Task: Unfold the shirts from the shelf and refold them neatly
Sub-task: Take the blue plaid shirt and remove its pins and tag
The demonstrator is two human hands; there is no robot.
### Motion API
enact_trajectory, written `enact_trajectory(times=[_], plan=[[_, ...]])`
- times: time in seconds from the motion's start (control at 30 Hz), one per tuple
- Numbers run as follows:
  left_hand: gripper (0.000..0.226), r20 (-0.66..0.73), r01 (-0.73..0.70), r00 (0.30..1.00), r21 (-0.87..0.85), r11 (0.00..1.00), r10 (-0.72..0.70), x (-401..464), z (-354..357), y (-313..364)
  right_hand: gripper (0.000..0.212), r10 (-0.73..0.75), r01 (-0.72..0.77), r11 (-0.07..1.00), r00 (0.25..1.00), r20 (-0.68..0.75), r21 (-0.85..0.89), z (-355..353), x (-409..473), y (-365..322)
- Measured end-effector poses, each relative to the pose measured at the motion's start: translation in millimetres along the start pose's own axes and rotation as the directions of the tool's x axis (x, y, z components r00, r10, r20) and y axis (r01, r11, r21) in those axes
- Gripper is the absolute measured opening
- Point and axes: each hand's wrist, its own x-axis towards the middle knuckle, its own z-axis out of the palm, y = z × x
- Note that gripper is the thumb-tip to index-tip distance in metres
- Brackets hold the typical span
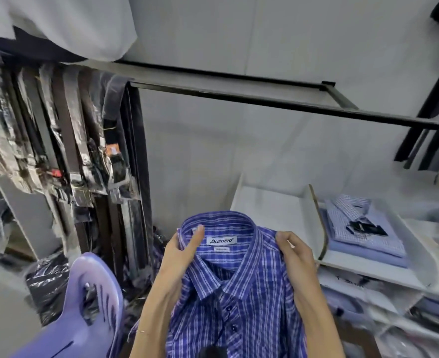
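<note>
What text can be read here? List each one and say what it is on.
"Valentino", first letters unsure: white neck label of the blue checked shirt.
Small tag under it: too small to read.
Orange tag on the hanging belts: blurred.
Black tag on the folded shirts: unreadable.

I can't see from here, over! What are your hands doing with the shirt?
Left hand and right hand grip the blue plaid shirt at the collar. Buttoned, held up. Nothing blocking.

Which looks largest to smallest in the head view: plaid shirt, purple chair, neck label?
1. Plaid shirt and purple chair look alike, both cut off by the frame, so unranked.
2. Neck label, clearly smallest.
</note>
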Motion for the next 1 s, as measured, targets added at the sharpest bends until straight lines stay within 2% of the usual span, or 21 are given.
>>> enact_trajectory(times=[0.1,0.2,0.27,0.33,0.37,0.43,0.5,0.57,0.63,0.8,0.9,1.0], plan=[[0.036,-0.006,-0.02,1.0,0.023,1.0,0.02,2,1,-3,0.021,0.027,-0.027,0.999,0.999,0.024,0.029,0,2,-2],[0.018,-0.01,-0.038,0.999,-0.051,0.998,0.038,0,3,0,0.017,0.045,-0.045,0.999,0.999,0.026,-0.012,2,4,2],[0.017,0.001,-0.025,1.0,-0.082,0.996,0.025,1,3,0,0.008,-0.024,0.019,0.99,0.999,-0.036,-0.141,5,6,8],[0.019,0.012,-0.012,1.0,-0.081,0.997,0.013,2,3,0,0.013,-0.185,0.157,0.952,0.979,-0.086,-0.263,8,5,3],[0.021,0.01,-0.01,1.0,-0.083,0.997,0.011,2,3,0,0.015,-0.268,0.242,0.936,0.961,-0.07,-0.257,10,4,-5],[0.03,-0.005,-0.008,1.0,-0.075,0.997,0.008,3,4,-1,0.007,-0.348,0.351,0.913,0.936,0.054,-0.207,15,-1,-23],[0.025,-0.006,-0.055,0.998,-0.031,0.998,0.054,2,7,1,0.009,-0.325,0.386,0.886,0.912,0.25,-0.257,21,-6,-33],[0.025,0.024,-0.104,0.994,0.029,0.994,0.104,-2,10,3,0.017,-0.274,0.43,0.775,0.889,0.367,-0.463,26,-6,-28],[0.028,0.057,-0.157,0.987,0.093,0.983,0.152,-6,11,5,0.018,-0.269,0.456,0.641,0.887,0.376,-0.618,33,-4,-16],[0.045,0.08,-0.283,0.959,0.189,0.94,0.273,-10,7,7,0.007,-0.247,0.411,0.715,0.905,0.346,-0.566,35,-4,-11],[0.037,0.003,-0.305,0.951,0.193,0.933,0.31,-12,14,6,0.008,-0.295,0.446,0.743,0.888,0.354,-0.499,42,-8,-13],[0.038,-0.039,-0.302,0.95,0.145,0.942,0.311,-13,17,5,0.008,-0.322,0.479,0.715,0.872,0.369,-0.509,42,-8,-11]])
